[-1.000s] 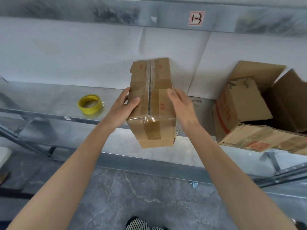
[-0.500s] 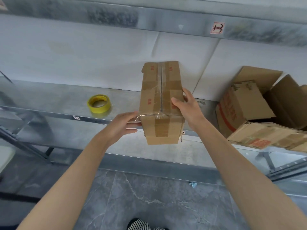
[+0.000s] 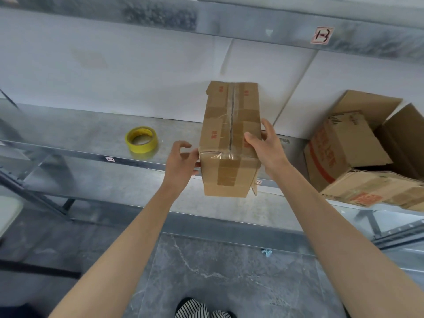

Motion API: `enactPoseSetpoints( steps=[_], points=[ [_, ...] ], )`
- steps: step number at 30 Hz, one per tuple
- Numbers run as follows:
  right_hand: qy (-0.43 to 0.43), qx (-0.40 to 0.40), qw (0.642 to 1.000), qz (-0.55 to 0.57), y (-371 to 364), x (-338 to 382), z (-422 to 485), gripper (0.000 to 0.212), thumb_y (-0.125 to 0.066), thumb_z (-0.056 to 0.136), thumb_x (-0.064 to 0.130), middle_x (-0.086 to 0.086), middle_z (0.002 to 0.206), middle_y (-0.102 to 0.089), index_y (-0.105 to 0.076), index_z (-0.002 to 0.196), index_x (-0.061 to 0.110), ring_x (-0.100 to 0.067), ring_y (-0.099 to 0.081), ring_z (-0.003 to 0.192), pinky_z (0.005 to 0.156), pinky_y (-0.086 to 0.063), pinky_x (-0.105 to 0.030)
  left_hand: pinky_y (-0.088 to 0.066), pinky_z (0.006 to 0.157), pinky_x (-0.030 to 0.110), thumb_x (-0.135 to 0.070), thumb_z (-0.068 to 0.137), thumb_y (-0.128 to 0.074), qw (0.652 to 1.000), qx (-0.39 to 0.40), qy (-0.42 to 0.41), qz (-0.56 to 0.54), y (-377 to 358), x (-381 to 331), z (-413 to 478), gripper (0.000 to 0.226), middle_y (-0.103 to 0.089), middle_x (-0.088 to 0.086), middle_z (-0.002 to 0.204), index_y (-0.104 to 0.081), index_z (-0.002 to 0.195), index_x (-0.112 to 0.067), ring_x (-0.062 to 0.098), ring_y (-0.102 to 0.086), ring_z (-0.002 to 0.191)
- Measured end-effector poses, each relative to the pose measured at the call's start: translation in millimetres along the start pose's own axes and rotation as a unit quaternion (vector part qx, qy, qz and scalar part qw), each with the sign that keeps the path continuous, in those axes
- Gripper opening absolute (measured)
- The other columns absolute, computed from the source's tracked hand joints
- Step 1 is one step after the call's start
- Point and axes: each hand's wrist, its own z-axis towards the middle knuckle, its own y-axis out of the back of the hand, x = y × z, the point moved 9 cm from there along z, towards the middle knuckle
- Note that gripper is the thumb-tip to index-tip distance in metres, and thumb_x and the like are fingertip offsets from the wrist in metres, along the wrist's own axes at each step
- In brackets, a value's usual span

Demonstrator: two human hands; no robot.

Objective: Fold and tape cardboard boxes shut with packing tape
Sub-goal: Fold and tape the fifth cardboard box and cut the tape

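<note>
Head view: grey metal shelf [image 3: 68,134], white wall behind. The taped box [image 3: 229,134] lies lengthwise away from the person, its near end past the shelf edge. The right hand [image 3: 263,148] clasps its right side, thumb on top. The left hand [image 3: 181,161], fingers loosely curled, touches the near left corner. The tape roll [image 3: 141,140] is nearer the left hand.

Matt cardboard, shiny tape, dull metal.
The box [image 3: 215,125] is matt brown cardboard, its seam under glossy, wrinkled clear tape [image 3: 215,154]. The shelf [image 3: 80,131] is dull, mottled galvanised metal, the roll [image 3: 141,140] smooth yellow, the floor [image 3: 218,271] smooth veined grey stone, the wall [image 3: 137,72] matt white.
</note>
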Motion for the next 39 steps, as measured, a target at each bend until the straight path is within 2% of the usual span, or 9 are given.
enactPoseSetpoints(
  steps=[5, 8, 12, 18, 23, 27, 31, 34, 39],
  points=[
    [0.009, 0.002, 0.999, -0.031, 0, 3, -5, 0.044, -0.055, 0.096, 0.023, 0.012, 0.111, -0.060, -0.038, 0.136, 0.027, -0.001, -0.063, 0.096, 0.086, -0.054, -0.024, -0.057, 0.061, 0.038, -0.002, 0.094, -0.046, 0.996, -0.023, -0.050, 0.067, -3, -8, 6, 0.018, -0.061, 0.016, 0.091, -0.050, 0.106, -0.016, 0.032, -0.062, 0.076],
    [0.029, -0.022, 0.997, -0.070, -1, 11, -12, 0.048, -0.056, 0.095, 0.024, 0.021, 0.097, -0.057, -0.039, 0.140, 0.023, 0.009, -0.062, 0.089, 0.084, -0.052, -0.016, -0.057, 0.073, 0.044, -0.021, 0.098, -0.040, 0.998, -0.043, -0.047, 0.002, -1, -20, 6, 0.019, -0.063, 0.008, 0.107, -0.052, 0.111, -0.024, 0.032, -0.063, 0.090],
    [0.060, -0.053, 0.991, -0.105, -1, 13, -24, 0.047, -0.060, 0.091, 0.029, 0.012, 0.127, -0.050, -0.045, 0.136, 0.021, -0.010, -0.045, 0.126, 0.103, -0.038, -0.027, -0.041, 0.091, 0.022, -0.041, 0.098, -0.042, 0.988, 0.047, -0.103, 0.100, -27, -38, -11, 0.035, -0.059, -0.013, 0.116, -0.052, 0.129, -0.027, 0.006, -0.055, 0.109],
    [0.072, -0.018, 0.984, -0.163, -22, 8, -39, 0.065, -0.063, 0.086, 0.043, 0.004, 0.152, -0.025, -0.035, 0.143, 0.030, -0.012, -0.032, 0.136, 0.106, -0.035, -0.029, -0.042, 0.091, 0.026, -0.046, 0.091, -0.053, 0.973, 0.025, -0.125, 0.190, -39, -31, -6, 0.048, -0.059, -0.005, 0.121, -0.048, 0.133, -0.024, 0.012, -0.053, 0.112],
    [0.083, -0.013, 0.979, -0.184, -25, 10, -38, 0.056, -0.059, 0.091, 0.038, 0.004, 0.151, -0.026, -0.040, 0.142, 0.026, -0.010, -0.031, 0.133, 0.096, -0.023, -0.016, -0.034, 0.068, 0.004, -0.038, 0.090, -0.058, 0.954, -0.019, -0.192, 0.229, -35, -42, -10, 0.039, -0.058, -0.003, 0.106, -0.056, 0.124, -0.019, 0.011, -0.052, 0.096],
    [0.121, 0.023, 0.971, -0.204, -30, 9, -37, 0.046, -0.050, 0.097, 0.034, -0.004, 0.147, -0.031, -0.043, 0.141, 0.025, -0.008, -0.041, 0.121, 0.106, -0.030, -0.022, -0.044, 0.086, 0.023, -0.040, 0.095, -0.053, 0.940, -0.013, -0.239, 0.243, -27, -44, -14, 0.040, -0.059, 0.000, 0.114, -0.056, 0.130, -0.021, 0.015, -0.056, 0.101],
    [0.130, 0.087, 0.956, -0.250, -29, 0, -36, 0.058, -0.047, 0.094, 0.050, 0.001, 0.155, -0.018, -0.032, 0.146, 0.031, -0.013, -0.031, 0.138, 0.110, -0.030, -0.029, -0.037, 0.091, 0.012, -0.044, 0.091, -0.056, 0.933, 0.049, -0.257, 0.249, -21, -39, -12, 0.056, -0.050, -0.007, 0.128, -0.047, 0.139, -0.016, 0.009, -0.050, 0.111],
    [0.119, 0.110, 0.944, -0.287, -29, -5, -34, 0.084, -0.047, 0.077, 0.072, 0.001, 0.158, -0.009, -0.022, 0.148, 0.037, -0.016, -0.028, 0.140, 0.112, -0.033, -0.037, -0.042, 0.098, 0.026, -0.054, 0.086, -0.056, 0.916, 0.074, -0.272, 0.285, -23, -36, -10, 0.070, -0.046, 0.001, 0.137, -0.042, 0.143, -0.016, 0.014, -0.049, 0.117],
    [0.127, 0.110, 0.940, -0.298, -31, -10, -33, 0.084, -0.061, 0.078, 0.061, 0.003, 0.157, -0.013, -0.022, 0.149, 0.036, -0.017, -0.029, 0.139, 0.113, -0.031, -0.035, -0.033, 0.099, 0.017, -0.059, 0.079, -0.055, 0.907, 0.110, -0.256, 0.317, -24, -34, -9, 0.082, -0.041, 0.003, 0.140, -0.035, 0.146, -0.017, 0.015, -0.045, 0.123]
  ],
)
